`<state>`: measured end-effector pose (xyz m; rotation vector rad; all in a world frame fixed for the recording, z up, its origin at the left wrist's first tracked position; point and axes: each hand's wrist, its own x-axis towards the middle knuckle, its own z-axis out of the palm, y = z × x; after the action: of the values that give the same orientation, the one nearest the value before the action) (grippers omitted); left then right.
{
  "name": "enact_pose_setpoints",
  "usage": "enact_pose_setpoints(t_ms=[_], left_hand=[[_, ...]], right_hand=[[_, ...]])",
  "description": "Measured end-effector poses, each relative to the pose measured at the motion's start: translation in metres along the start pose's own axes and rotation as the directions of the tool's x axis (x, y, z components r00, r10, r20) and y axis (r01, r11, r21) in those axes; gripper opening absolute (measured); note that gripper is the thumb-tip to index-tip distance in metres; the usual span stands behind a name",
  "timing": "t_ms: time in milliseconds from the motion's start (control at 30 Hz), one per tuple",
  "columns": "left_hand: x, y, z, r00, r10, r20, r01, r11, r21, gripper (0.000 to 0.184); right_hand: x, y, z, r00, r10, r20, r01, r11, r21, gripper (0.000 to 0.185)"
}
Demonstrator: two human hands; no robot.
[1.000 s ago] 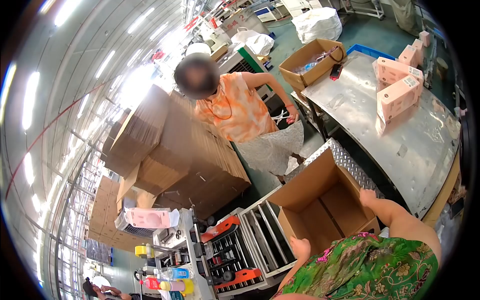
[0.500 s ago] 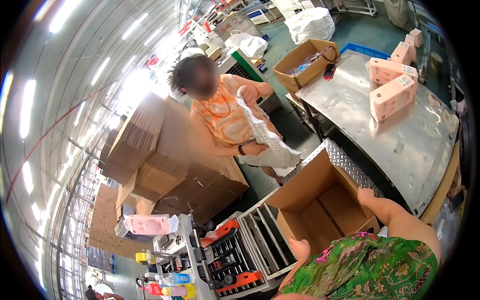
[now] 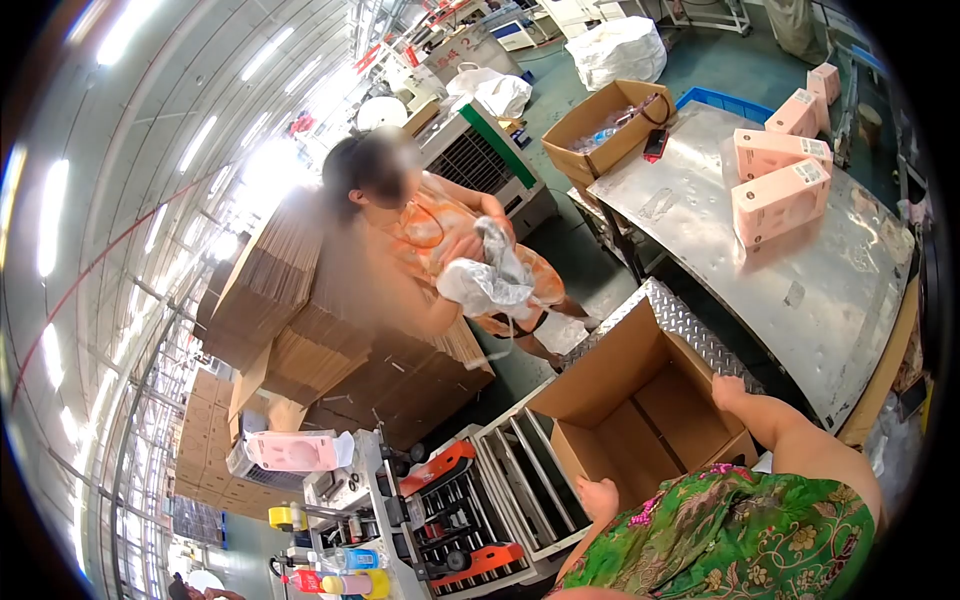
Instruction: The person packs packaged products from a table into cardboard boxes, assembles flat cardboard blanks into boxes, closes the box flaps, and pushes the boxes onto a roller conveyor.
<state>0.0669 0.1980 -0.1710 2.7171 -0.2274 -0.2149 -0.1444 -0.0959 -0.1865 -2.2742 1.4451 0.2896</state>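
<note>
An open brown cardboard box (image 3: pixel 612 375) stands before me on the rollers, its inside showing only bare cardboard and a seam across the floor. My left hand (image 3: pixel 598 496) is closed over the box's near left edge, with part of the fingers hidden. On the right rim, my right hand (image 3: pixel 729 391) grips the cardboard wall with its fingers folded over. Across from me a co-worker (image 3: pixel 420 230) bunches up a crumpled whitish sheet (image 3: pixel 490 278) in both hands.
Pink boxes (image 3: pixel 782 203) stand on the metal table (image 3: pixel 790 295) at the right. Flattened cartons (image 3: pixel 290 270) are piled behind the co-worker. To the left of my box run a roller conveyor (image 3: pixel 535 480) and a taping machine with orange parts (image 3: pixel 440 467). Bottles (image 3: pixel 350 558) sit nearby.
The co-worker has gathered the hanging sheet into a bundle and turned more sideways. Both my hands stay on the box, and my view has shifted slightly.
</note>
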Motion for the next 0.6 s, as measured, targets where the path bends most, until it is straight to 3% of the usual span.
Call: enact_pose_setpoints(t_ms=[600], left_hand=[[-0.006, 0.01, -0.013, 1.0, 0.003, 0.011, -0.003, 1.0, 0.009, 0.061]], right_hand=[[0.002, 0.0, 0.003, 1.0, 0.023, 0.011, -0.023, 1.0, 0.002, 0.025]])
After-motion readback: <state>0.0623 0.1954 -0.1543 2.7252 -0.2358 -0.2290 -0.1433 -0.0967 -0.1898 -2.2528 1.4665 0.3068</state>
